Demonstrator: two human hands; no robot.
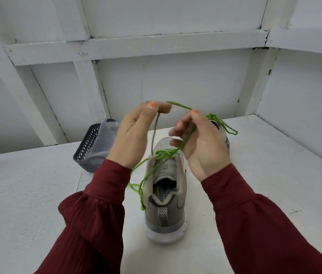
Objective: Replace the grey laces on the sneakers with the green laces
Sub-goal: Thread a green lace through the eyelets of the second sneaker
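A grey sneaker (166,196) stands on the white table (27,204), heel toward me, with a green lace (163,153) threaded across its top eyelets. My left hand (136,135) pinches one strand of the lace above the shoe. My right hand (199,143) grips the other strand, and a span of lace runs between both hands. A loose loop hangs down the shoe's left side. Behind my right hand a second sneaker (225,133) shows partly, with a tied green lace (223,123) on it.
A dark grey mesh basket (88,149) holding clear plastic lies at the back left of the table. White panelled walls close in the back and the right side. The table's right edge runs near my right sleeve.
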